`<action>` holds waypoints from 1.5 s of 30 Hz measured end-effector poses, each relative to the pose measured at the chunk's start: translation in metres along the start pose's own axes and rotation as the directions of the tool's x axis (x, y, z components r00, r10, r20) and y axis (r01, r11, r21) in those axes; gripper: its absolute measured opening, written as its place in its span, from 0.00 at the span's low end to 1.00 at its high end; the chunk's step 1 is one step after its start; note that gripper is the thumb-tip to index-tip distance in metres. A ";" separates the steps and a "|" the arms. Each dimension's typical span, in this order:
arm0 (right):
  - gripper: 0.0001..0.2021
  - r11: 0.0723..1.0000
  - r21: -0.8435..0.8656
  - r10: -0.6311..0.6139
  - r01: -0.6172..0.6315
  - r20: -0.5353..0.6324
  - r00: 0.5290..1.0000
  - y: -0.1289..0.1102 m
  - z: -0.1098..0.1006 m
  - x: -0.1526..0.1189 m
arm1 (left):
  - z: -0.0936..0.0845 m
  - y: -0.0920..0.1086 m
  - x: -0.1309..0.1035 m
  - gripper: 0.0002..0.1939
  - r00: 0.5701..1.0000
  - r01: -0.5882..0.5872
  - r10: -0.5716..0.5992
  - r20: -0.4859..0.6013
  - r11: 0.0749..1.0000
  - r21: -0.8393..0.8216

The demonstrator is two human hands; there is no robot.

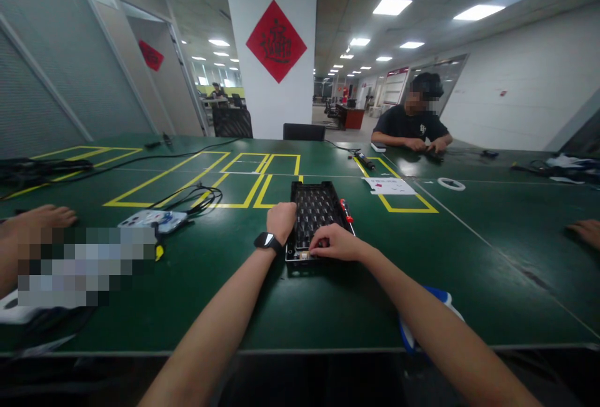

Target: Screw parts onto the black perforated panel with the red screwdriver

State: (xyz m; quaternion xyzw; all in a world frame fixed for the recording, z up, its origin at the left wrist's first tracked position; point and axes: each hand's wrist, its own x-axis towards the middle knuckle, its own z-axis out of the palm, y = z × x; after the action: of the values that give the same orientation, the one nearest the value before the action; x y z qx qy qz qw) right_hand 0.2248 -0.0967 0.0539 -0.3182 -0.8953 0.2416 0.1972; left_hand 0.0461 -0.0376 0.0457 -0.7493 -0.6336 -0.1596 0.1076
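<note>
A black, shallow tray-like case (315,207) with rows of small shiny parts stands on the green table in front of me. My left hand (281,221), with a dark watch on the wrist, is closed at the case's left edge and grips it. Over the near right corner is my right hand (336,242), its thumb and fingers pinched together; whatever is between them is too small to make out. Just beside those fingertips, a small pale piece (304,256) lies in the near end of the case. A red-handled tool (345,210) lies along the right side.
Left are a phone-like device (154,221), black cables (201,197) and another person's hand (44,216). A blue-and-white object (438,296) lies under my right forearm. Beyond are a white paper (391,185), a tape roll (450,184) and a seated person (412,122).
</note>
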 end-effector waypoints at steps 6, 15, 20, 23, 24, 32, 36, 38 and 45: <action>0.10 1.000 -0.018 0.003 -0.003 -0.005 1.000 -0.001 -0.001 -0.001 | -0.006 0.001 -0.005 0.16 0.991 -0.033 0.021 -0.129 0.995 -0.093; 0.12 0.999 -0.045 -0.019 0.019 -0.011 1.000 -0.001 -0.001 -0.001 | -0.018 0.006 -0.013 0.40 0.937 -0.013 -0.070 -0.344 0.972 -0.234; 0.11 0.999 -0.027 -0.018 0.017 -0.009 1.000 -0.002 -0.001 -0.001 | 0.002 -0.002 -0.008 0.43 0.940 0.015 -0.142 -0.311 0.925 -0.379; 0.11 0.999 -0.024 -0.021 0.021 -0.002 1.000 -0.002 -0.001 -0.001 | 0.021 -0.012 -0.002 0.42 0.959 -0.035 -0.138 -0.248 0.810 -0.585; 0.11 0.999 -0.027 -0.023 0.023 0.001 1.000 -0.002 -0.001 -0.001 | 0.027 -0.015 0.000 0.41 0.969 -0.057 -0.114 -0.220 0.760 -0.648; 0.12 0.998 -0.050 -0.022 0.023 0.020 1.000 -0.002 -0.001 -0.001 | 0.059 -0.025 0.013 0.37 0.997 -0.042 -0.027 -0.067 0.537 -0.843; 0.12 0.999 -0.033 -0.011 0.011 0.025 1.000 -0.004 -0.002 -0.002 | 0.063 -0.027 0.015 0.28 0.998 0.042 -0.067 0.003 0.588 -0.807; 0.12 1.000 -0.019 -0.009 0.009 0.016 1.000 -0.004 -0.002 -0.002 | 0.063 -0.028 0.015 0.24 0.997 0.053 -0.081 0.004 0.620 -0.783; 0.13 1.000 0.017 0.007 -0.008 0.012 1.000 -0.002 -0.001 -0.001 | 0.060 -0.026 0.014 0.22 0.994 0.054 -0.105 -0.015 0.621 -0.782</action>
State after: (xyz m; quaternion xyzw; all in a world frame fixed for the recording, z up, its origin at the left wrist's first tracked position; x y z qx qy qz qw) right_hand 0.2249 -0.0987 0.0555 -0.3183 -0.8931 0.2519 0.1937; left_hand 0.0285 0.0022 -0.0057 -0.6880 -0.5309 -0.4450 -0.2163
